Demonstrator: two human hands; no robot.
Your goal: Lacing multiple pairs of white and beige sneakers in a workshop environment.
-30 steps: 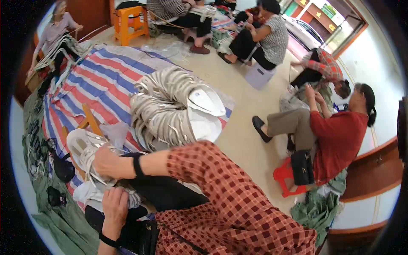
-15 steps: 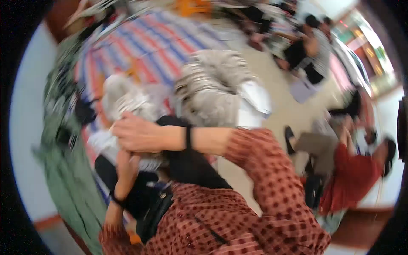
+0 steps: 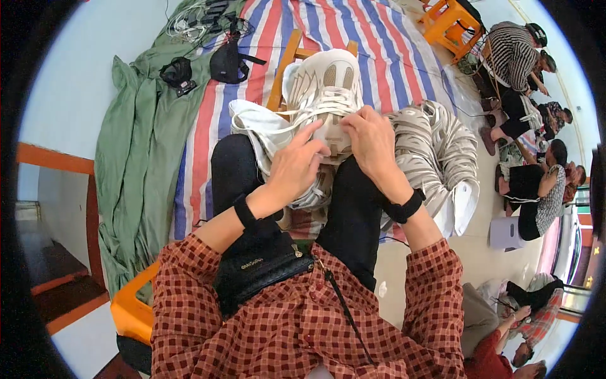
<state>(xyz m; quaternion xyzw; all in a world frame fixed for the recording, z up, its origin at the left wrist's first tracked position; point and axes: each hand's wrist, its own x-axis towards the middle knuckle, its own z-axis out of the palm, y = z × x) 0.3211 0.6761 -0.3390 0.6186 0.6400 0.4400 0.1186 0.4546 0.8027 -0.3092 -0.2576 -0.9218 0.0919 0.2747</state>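
Note:
A cream sneaker upper (image 3: pixel 331 82) with mesh panels and pale laces sits over my lap, its toe pointing away from me. My left hand (image 3: pixel 293 167) is at the left of its lower lace area, thumb and index finger apart and the other fingers bent. Across from it, my right hand (image 3: pixel 374 144) closes in a pinch by the right edge of the lace rows; whatever its fingertips hold is too small to make out. Loose lace (image 3: pixel 262 121) loops off to the left over a white upper (image 3: pixel 252 129). More uppers lie beneath, partly hidden by my hands and knees.
Stacked cream uppers (image 3: pixel 435 148) curve beside my right knee. Beyond the sneaker stands a wooden frame (image 3: pixel 292 47) on the striped tarp (image 3: pixel 265 28). Green cloth (image 3: pixel 148 145), a black bag (image 3: pixel 228 65) and an orange stool (image 3: pixel 451 28) lie around. Several people sit at the right.
The view has swung and sharpened. My hands, close together over the pale pile at the left before, are now apart on either side of the sneaker upper's laces.

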